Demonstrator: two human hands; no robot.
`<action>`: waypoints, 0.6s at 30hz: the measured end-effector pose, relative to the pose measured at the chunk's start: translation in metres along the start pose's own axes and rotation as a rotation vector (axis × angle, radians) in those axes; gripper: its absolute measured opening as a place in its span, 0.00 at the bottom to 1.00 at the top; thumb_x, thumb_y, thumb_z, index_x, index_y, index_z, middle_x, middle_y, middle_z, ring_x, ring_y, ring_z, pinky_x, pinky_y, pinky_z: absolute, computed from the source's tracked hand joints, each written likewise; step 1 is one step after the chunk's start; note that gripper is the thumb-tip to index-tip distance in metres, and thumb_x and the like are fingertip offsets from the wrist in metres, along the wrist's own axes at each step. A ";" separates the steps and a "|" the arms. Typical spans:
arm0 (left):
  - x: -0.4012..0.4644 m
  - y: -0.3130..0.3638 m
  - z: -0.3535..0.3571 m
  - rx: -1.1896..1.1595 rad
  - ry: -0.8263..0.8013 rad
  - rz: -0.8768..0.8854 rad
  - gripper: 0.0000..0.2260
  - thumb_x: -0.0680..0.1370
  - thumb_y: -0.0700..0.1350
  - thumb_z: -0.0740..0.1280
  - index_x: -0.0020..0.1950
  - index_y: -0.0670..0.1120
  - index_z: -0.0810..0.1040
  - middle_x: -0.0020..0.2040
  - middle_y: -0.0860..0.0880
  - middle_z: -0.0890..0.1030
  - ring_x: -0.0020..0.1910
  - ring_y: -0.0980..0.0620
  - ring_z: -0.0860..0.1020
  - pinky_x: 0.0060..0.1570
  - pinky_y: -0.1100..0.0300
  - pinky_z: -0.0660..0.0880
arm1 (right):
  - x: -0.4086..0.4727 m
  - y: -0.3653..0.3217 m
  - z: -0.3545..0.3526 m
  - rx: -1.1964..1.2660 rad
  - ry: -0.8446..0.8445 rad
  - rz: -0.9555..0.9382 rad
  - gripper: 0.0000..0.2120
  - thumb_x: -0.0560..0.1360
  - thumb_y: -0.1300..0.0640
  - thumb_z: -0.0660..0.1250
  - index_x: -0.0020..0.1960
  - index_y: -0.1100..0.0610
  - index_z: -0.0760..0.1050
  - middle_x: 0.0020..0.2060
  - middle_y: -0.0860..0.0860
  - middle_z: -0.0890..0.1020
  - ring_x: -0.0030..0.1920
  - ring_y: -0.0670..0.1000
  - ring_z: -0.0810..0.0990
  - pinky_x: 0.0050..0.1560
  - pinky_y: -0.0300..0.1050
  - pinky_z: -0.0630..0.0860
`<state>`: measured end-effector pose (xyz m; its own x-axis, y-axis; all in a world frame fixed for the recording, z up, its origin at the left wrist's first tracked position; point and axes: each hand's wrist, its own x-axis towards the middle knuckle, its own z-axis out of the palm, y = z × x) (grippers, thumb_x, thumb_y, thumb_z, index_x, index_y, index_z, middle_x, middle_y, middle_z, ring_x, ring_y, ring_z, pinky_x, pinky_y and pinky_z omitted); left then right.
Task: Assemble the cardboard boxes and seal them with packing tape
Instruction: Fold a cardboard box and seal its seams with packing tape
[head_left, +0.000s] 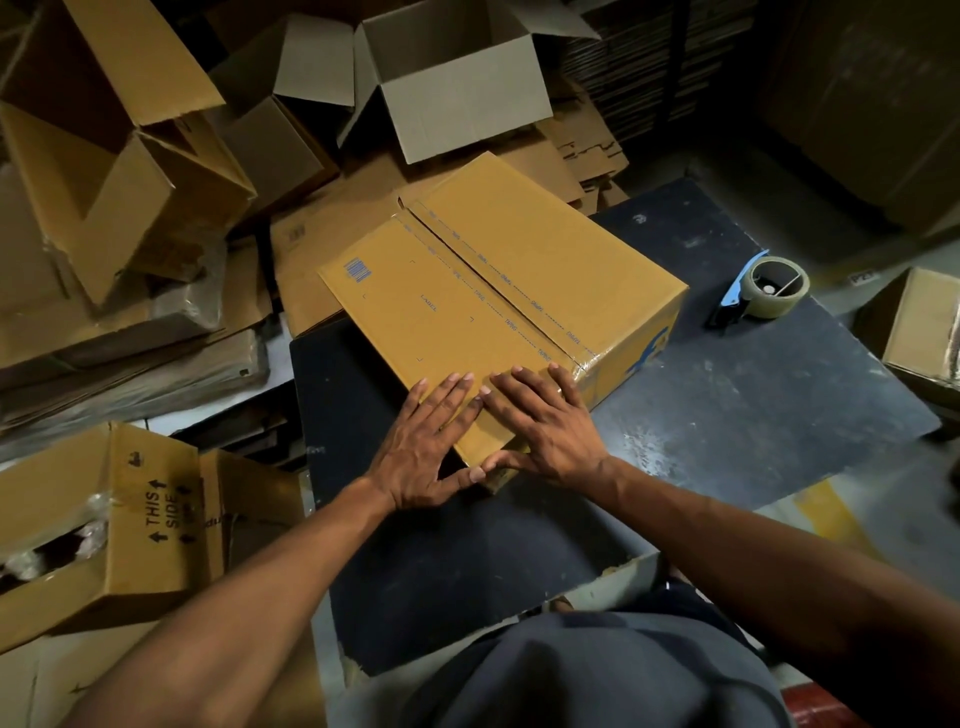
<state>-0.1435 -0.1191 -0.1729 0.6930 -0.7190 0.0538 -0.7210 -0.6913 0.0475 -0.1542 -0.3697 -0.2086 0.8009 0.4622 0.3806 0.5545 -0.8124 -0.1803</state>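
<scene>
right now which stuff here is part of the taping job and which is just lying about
In the job:
closed box
both hands, left and right, flat on it
tape dispenser

Lying about:
open pale box
"this side" box
flat cardboard stacks

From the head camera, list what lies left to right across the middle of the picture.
Box printed THIS SIDE → left hand → right hand → tape dispenser → small box at the right edge.
</scene>
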 end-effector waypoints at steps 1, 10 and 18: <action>0.000 0.000 0.000 0.006 0.002 0.002 0.40 0.81 0.68 0.53 0.85 0.44 0.52 0.85 0.42 0.50 0.84 0.43 0.49 0.79 0.35 0.51 | 0.000 0.000 0.000 -0.009 -0.003 0.000 0.43 0.76 0.24 0.56 0.81 0.50 0.63 0.78 0.53 0.69 0.79 0.57 0.64 0.77 0.67 0.56; 0.001 -0.002 -0.004 -0.032 -0.021 -0.005 0.38 0.82 0.68 0.52 0.85 0.46 0.54 0.85 0.44 0.51 0.84 0.46 0.49 0.81 0.39 0.49 | -0.001 -0.005 -0.008 -0.028 -0.074 -0.015 0.41 0.78 0.26 0.53 0.81 0.50 0.63 0.78 0.53 0.68 0.79 0.58 0.64 0.77 0.67 0.58; 0.045 -0.009 -0.031 -0.506 0.532 -0.673 0.20 0.79 0.59 0.68 0.60 0.45 0.86 0.65 0.49 0.83 0.65 0.52 0.80 0.65 0.54 0.76 | 0.053 0.034 -0.062 0.227 -0.160 0.146 0.28 0.81 0.29 0.53 0.68 0.45 0.78 0.62 0.44 0.81 0.64 0.51 0.77 0.61 0.53 0.73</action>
<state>-0.1058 -0.1428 -0.1399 0.9555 0.0228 0.2940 -0.1809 -0.7421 0.6454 -0.1074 -0.3949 -0.1384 0.8913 0.4109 0.1916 0.4527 -0.7825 -0.4275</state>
